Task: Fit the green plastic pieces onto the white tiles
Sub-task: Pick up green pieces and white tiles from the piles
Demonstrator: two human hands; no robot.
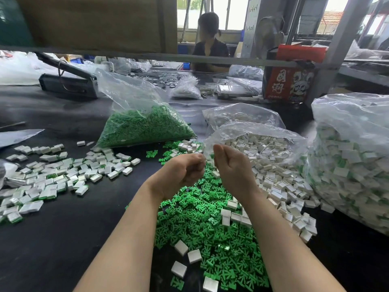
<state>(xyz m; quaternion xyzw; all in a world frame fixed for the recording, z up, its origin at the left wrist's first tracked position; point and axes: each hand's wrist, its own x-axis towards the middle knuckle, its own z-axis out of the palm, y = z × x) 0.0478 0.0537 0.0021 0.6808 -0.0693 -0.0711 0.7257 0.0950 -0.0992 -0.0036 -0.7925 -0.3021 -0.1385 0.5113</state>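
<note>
- Left hand [182,171] and right hand [232,167] are raised close together above the black worktop [63,239], fingers curled, fingertips nearly meeting.
- Both appear to pinch something small between them; what it is cannot be told.
- Loose green pieces [202,224] lie heaped on the worktop directly below the hands.
- Loose white tiles [280,180] spill from an open clear bag [252,133] to the right.
- Fitted tiles [52,175] lie spread at the left.
- A bag of green pieces [143,127] stands behind; a large filled bag [353,161] stands far right.
</note>
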